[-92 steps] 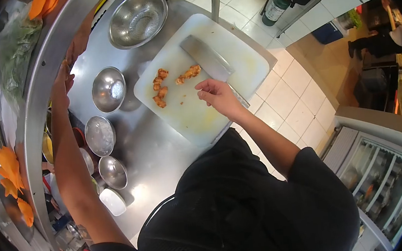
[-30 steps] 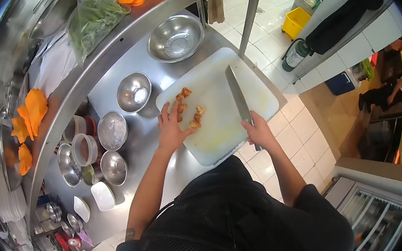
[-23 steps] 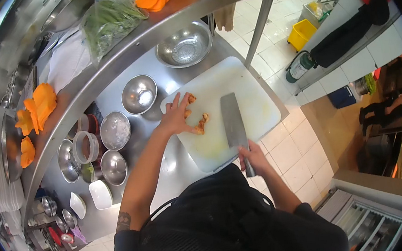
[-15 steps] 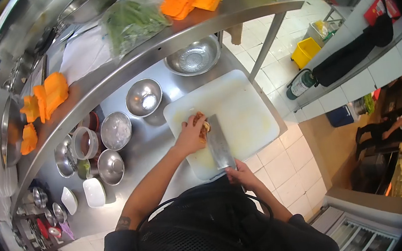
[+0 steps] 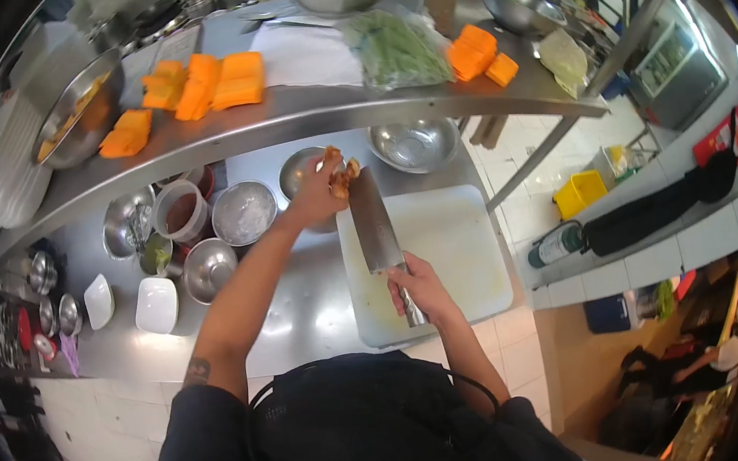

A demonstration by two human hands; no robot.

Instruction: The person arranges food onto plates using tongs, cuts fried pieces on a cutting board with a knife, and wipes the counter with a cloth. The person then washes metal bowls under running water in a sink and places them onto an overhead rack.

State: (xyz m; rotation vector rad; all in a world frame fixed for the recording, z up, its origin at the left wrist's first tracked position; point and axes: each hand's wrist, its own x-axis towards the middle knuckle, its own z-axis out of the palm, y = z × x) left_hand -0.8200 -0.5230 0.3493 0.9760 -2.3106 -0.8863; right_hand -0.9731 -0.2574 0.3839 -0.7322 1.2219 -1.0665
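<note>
My left hand (image 5: pixel 321 198) grips some browned pieces of food, which look like cooked meat (image 5: pixel 340 172), in the air beside a small steel bowl (image 5: pixel 293 174). In my right hand (image 5: pixel 425 289) is the handle of a wide cleaver (image 5: pixel 374 230). Its blade points away from me, with the tip close to the meat; whether it touches cannot be made out. Under the cleaver lies a white cutting board (image 5: pixel 457 257) with faint yellow stains.
Left of the board stand metal bowls (image 5: pixel 244 213), a plastic tub (image 5: pixel 180 211) and white dishes (image 5: pixel 157 307). A steel shelf (image 5: pixel 303 116) crosses above, bearing orange slabs (image 5: pixel 240 77) and bagged greens (image 5: pixel 395 52). Someone in dark trousers (image 5: pixel 663 375) is at the far right.
Both hands have moved away from me off the board's middle. The meat has been lifted from the board toward the small bowl, with the cleaver following. My view has also shifted.
</note>
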